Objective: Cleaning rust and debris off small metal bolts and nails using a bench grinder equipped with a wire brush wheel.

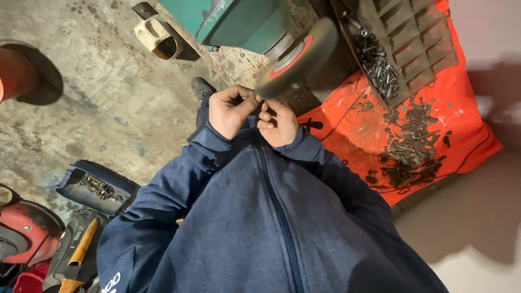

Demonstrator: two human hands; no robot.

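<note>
While pressed together just under the grinding wheel [297,57], left hand [230,111] and right hand [278,123] pinching some small piece, probably a bolt, too hidden to tell, so as to steady it against the rim. Beyond the right hand, loose bolts [410,144] heaped on an orange sheet [353,127].

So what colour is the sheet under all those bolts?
Bright orange sheet, seen in the head view.

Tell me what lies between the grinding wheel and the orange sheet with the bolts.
In the head view, only dark shadowed floor shows between the grinding wheel and the orange sheet.
</note>
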